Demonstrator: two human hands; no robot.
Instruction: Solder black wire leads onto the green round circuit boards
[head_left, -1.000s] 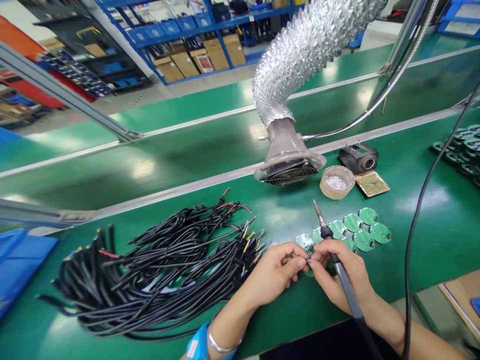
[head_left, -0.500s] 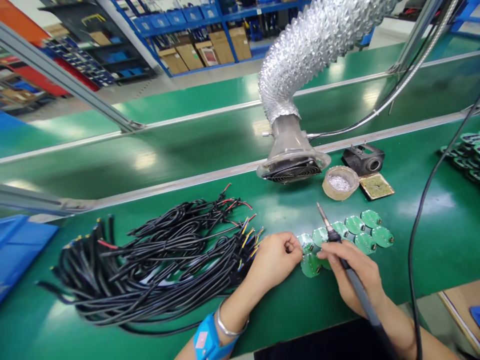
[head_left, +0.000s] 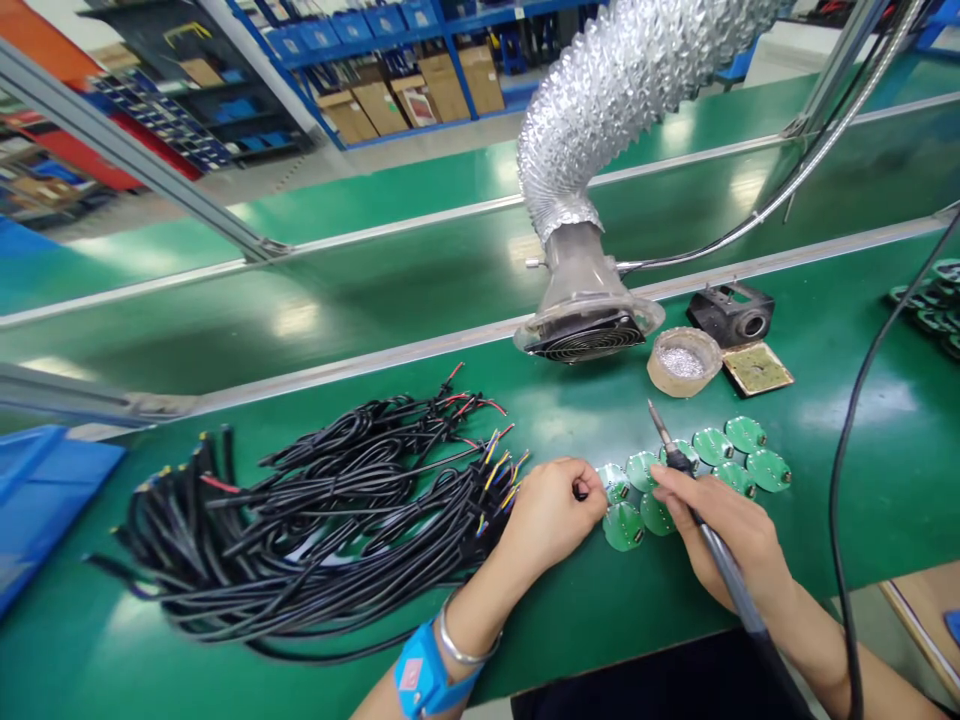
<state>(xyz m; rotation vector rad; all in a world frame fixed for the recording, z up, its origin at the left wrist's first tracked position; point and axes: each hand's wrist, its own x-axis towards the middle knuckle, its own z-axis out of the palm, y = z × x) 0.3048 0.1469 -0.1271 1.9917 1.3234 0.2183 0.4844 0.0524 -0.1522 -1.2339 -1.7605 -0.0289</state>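
My right hand (head_left: 731,525) grips a soldering iron (head_left: 716,555) like a pen, its metal tip pointing up and away, raised above the green circuit boards (head_left: 621,526). These round boards lie in two rows on the bench, partly covered by my right hand and the iron. My left hand (head_left: 555,508) is closed in a pinch at the left end of the rows, beside the nearest boards. Something dark shows inside its curled fingers, too small to name. Left of it lies a heap of black cables (head_left: 360,540) with bared coloured wire ends beside my wrist.
A fume extractor hood (head_left: 589,320) on a silver duct hangs over the bench. Behind the boards are a round tub of metal shavings (head_left: 682,362), a sponge tray (head_left: 757,368) and a black iron holder (head_left: 731,315). A blue bin (head_left: 45,490) stands left; the black cord (head_left: 844,480) hangs right.
My right hand and the soldering iron have shifted slightly right, away from my left hand, uncovering more of a front-row board. My left hand stays closed in nearly the same place.
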